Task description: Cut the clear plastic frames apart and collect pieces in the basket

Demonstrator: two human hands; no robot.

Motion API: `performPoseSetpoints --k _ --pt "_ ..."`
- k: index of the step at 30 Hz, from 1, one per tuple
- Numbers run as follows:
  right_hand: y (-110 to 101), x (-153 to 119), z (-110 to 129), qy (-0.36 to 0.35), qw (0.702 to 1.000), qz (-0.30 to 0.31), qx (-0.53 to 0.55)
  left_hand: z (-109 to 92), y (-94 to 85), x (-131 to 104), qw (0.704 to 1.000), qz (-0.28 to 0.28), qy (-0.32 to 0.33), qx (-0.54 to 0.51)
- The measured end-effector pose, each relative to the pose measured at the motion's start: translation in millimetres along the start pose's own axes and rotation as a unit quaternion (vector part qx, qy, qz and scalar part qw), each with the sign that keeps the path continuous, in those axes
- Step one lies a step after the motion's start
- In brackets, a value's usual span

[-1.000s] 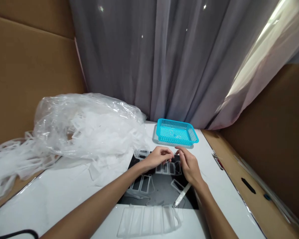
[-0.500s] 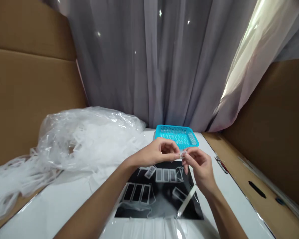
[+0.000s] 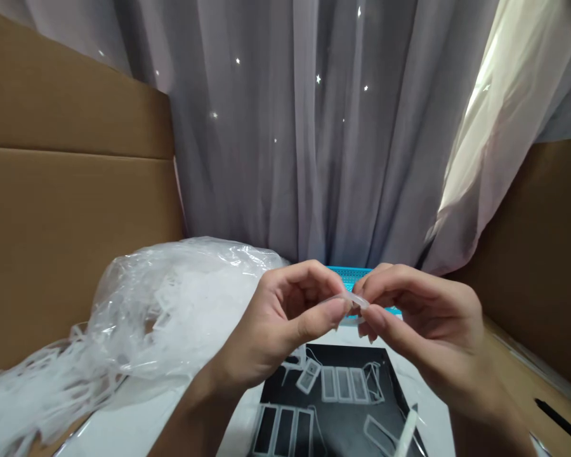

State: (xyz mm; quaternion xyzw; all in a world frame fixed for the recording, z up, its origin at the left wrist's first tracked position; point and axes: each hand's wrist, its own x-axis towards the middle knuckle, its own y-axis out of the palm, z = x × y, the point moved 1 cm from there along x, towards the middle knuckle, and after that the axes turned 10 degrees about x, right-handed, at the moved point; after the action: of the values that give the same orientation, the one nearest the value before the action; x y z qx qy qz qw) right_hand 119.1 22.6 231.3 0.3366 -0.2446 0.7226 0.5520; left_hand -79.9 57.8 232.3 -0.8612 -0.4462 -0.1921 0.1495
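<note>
My left hand (image 3: 285,327) pinches one end of a small translucent plastic piece (image 3: 358,299) between thumb and forefinger. The thumb and fingers of my right hand (image 3: 428,324) are closed on its other end, so both hands meet in mid-air; the piece's full shape is partly hidden. Below them lies a black mat (image 3: 352,355). On it rest a row of joined translucent rectangular frames (image 3: 345,384), another set of frames (image 3: 285,426) nearer me, a single tilted frame (image 3: 308,376) and a loose frame (image 3: 378,435). A white-handled tool with a dark pointed tip (image 3: 408,428) lies at the right.
Behind my hands stands a blue perforated basket (image 3: 347,274), partly covered by them. A large clear bag (image 3: 204,298) of white strips spills leftward over the white table (image 3: 240,419). Cardboard walls (image 3: 76,209) flank both sides, with a grey curtain (image 3: 266,158) behind.
Both hands have come closer to the camera, still pinching the small plastic piece. The view has shifted, so the mat and basket sit lower, and the hands now cover much of the basket.
</note>
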Motion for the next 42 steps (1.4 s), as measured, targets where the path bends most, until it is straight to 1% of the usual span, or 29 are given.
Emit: performPoseSetpoints --k 4,6,9,12,17,22,30,35,42 --pt "9 -3 -4 0.007 1.000 -0.018 -0.006 -1 -13.1 -4 1.000 -0.011 -0.009 0.025" --pt "10 -4 -5 0.022 1.000 -0.015 0.012 -3 -16.8 -6 0.999 0.001 0.000 0.040" --pt "9 -6 -6 0.053 0.997 -0.004 0.058 -9 -18.4 -8 0.998 0.019 0.008 0.058" --pt "9 -8 -8 0.078 0.991 0.002 0.106 -12 -18.5 -9 0.997 0.006 0.006 0.080" --pt "11 -8 -8 0.087 0.987 0.002 0.133 -13 -20.3 -10 0.995 0.010 0.002 0.100" --pt "11 -7 -6 0.087 0.988 0.003 0.124 -10 -23.4 -9 0.994 -0.005 0.000 0.111" --pt "9 -4 -1 0.078 0.993 0.001 0.086 -7 -22.7 -6 0.993 -0.008 0.007 0.115" --pt "8 -3 -1 0.079 0.994 -0.006 0.077 -6 -23.1 -5 0.994 -0.013 0.000 0.113" --pt "11 -1 -3 0.070 0.996 -0.009 0.053 -7 -27.4 -5 0.993 -0.017 0.005 0.114"
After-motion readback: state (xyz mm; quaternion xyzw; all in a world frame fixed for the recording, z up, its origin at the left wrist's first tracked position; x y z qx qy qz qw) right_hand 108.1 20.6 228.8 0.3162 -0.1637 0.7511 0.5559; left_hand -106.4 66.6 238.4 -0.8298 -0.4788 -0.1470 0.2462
